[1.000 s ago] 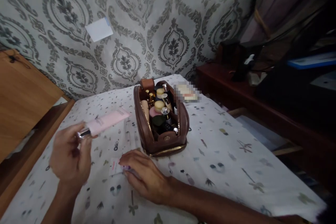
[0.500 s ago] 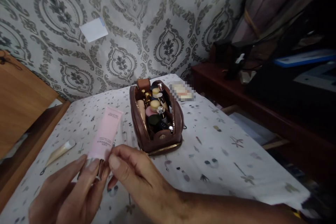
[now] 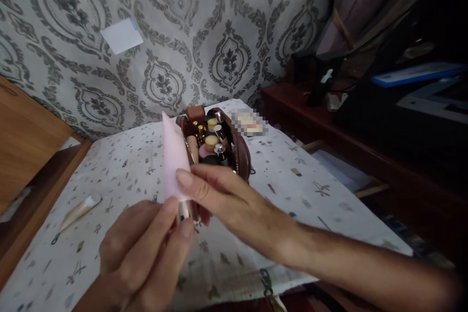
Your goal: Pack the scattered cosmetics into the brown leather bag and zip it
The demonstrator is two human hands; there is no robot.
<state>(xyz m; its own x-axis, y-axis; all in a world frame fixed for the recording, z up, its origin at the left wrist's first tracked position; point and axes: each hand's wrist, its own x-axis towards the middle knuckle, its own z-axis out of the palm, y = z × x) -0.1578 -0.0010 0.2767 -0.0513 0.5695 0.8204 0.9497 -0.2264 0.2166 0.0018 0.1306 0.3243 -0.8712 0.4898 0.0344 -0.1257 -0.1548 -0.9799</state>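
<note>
A pink squeeze tube (image 3: pixel 173 156) with a shiny silver cap (image 3: pixel 185 209) is held up in front of me, cap end down. My right hand (image 3: pixel 226 204) grips the lower part of the tube between thumb and fingers. At the cap, the fingers of my left hand (image 3: pixel 146 248) are closed around its sides. Behind the tube stands an unzipped brown cosmetic bag (image 3: pixel 243 156), packed with bottles, gold-topped items and round sponges. The tube and my right hand cover the bag's front and left side.
A beige tube (image 3: pixel 78 212) lies on the patterned white tablecloth (image 3: pixel 127 156) at left. Beyond the bag is a blurred-out flat item (image 3: pixel 250 123). A wooden panel (image 3: pixel 29 141) borders the left; a dark red desk (image 3: pixel 285 107) stands at right, beside an open drawer (image 3: pixel 338 170).
Both hands have moved right and slightly up with the pink tube, which now overlaps the bag. The tube has turned, so its printed face no longer shows. My right hand has more of the tube.
</note>
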